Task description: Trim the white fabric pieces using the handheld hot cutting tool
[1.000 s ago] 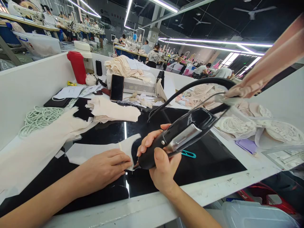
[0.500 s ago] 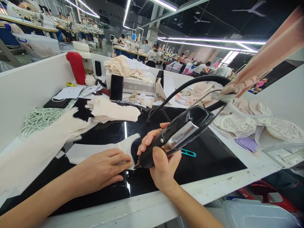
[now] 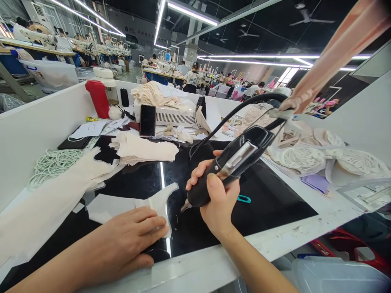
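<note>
White piece [image 3: 163, 199]: flat on the black mat [image 3: 269, 207], curved edge toward the tool [image 3: 236, 160]. That edge looks finished where visible (a judgement, as the part under the fingers is hidden); whether anything remains on it cannot be told. The cloth stack [image 3: 146, 149] behind is touched by neither hand. Left hand [image 3: 134, 234]: laid over the piece, fingers extended, not gripping. Right hand [image 3: 218, 199]: closed round the tool, its tip [image 3: 185, 206] clear of the piece. Hands apart. Outward: teal item [image 3: 244, 199] beyond the right hand; long cloth [image 3: 51, 193] and cord [image 3: 55, 165] to the left. Against the earlier frame: tip then at the piece's lower corner; a gap now shows, with piece and left hand nearer the table edge [image 3: 195, 268]
</note>
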`<state>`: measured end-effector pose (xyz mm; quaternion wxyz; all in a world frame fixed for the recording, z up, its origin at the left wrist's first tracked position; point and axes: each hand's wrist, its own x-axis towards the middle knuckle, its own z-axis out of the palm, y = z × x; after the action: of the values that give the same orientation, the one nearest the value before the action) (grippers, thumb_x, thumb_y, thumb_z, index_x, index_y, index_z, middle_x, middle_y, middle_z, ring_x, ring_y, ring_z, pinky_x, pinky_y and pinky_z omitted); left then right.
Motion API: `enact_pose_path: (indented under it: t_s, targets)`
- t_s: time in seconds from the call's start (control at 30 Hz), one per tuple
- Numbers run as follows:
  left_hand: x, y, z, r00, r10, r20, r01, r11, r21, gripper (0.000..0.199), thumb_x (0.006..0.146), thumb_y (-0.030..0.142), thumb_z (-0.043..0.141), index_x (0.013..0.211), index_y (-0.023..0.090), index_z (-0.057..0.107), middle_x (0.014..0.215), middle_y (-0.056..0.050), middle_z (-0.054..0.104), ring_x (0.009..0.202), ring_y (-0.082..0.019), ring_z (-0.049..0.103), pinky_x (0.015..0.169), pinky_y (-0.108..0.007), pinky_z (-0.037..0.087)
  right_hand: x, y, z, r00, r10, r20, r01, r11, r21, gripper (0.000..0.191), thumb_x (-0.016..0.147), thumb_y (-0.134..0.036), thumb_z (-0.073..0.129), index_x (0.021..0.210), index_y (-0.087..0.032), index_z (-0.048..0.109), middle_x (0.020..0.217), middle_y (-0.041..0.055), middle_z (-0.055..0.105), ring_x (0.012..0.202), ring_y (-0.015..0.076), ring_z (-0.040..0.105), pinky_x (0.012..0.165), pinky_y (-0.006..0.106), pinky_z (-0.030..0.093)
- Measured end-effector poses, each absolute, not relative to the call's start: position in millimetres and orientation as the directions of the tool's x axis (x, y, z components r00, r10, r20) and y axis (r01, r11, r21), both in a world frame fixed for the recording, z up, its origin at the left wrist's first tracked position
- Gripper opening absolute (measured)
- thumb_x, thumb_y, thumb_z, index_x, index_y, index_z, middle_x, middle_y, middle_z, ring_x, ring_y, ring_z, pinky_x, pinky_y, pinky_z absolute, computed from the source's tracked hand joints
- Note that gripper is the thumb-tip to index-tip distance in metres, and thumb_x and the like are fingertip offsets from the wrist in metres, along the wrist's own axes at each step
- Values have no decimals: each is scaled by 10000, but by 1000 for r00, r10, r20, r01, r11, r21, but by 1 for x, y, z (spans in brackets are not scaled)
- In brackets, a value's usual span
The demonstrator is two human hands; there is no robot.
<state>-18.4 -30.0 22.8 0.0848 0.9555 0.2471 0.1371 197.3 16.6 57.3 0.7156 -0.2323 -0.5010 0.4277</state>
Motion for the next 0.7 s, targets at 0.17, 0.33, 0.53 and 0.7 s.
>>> enact_pose_path:
  t_s: [0.17, 0.33, 0.53, 0.7]
  targets:
    - [-26, -49, 31, 885, 406, 228, 340, -898, 280, 504, 960, 317, 660, 1454, 253, 583, 1249, -62, 730, 1092, -241, 667, 1041, -315, 536, 204, 26, 55, 167, 833, 528, -374, 549, -747, 323, 893, -364, 769, 1097, -272, 536, 845, -63, 641, 586, 108, 606, 552, 273, 545]
    - [-30, -51, 32, 893, 389, 227, 340, -913, 225, 427, 1019, 314, 596, 1442, 262, 595, 1266, -51, 739, 1113, -220, 691, 1097, -321, 516, 204, 32, 49, 146, 827, 543, -404, 550, -731, 322, 896, -367, 772, 1095, -266, 540, 850, -60, 641, 596, 103, 601, 554, 266, 555]
    - [-10, -22, 32, 834, 424, 353, 420, -903, 92, 284, 1094, 265, 486, 1300, 204, 671, 1248, -29, 738, 1142, -177, 695, 1168, -330, 457, 199, 42, 43, 118, 834, 538, -393, 537, -747, 325, 891, -384, 772, 1068, -255, 531, 843, -55, 631, 601, 100, 597, 551, 248, 548]
    - [9, 1, 13, 822, 399, 407, 421, -906, 38, 303, 1109, 285, 453, 1312, 183, 655, 1241, -40, 723, 1145, -197, 684, 1194, -398, 420, 197, 43, 40, 90, 838, 539, -378, 529, -760, 333, 887, -396, 775, 1047, -261, 515, 836, -52, 638, 600, 100, 579, 569, 259, 563]
